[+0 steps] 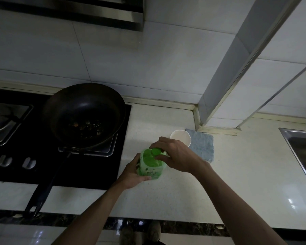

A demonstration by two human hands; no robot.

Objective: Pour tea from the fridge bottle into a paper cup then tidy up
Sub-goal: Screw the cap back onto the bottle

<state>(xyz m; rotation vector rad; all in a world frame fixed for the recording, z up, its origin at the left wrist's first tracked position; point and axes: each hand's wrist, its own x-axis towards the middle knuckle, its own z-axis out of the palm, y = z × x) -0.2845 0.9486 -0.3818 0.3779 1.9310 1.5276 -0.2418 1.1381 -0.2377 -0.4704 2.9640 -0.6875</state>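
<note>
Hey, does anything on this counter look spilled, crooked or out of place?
No spill shows on the counter. The frying pan on the stove holds dark leftover bits, and its handle reaches the counter's front edge, where it might get knocked. The bottle, its cap, the paper cup and the cloth look in order.

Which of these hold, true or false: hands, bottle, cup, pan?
1. The left hand grips the green plastic bottle. True.
2. The black frying pan sits on the black hob. True.
3. The right hand holds nothing. False: its fingers pinch the bottle's green cap.
4. The white paper cup stands inside the pan. False: it stands behind the right hand, at the left edge of the grey-blue cloth.
</note>
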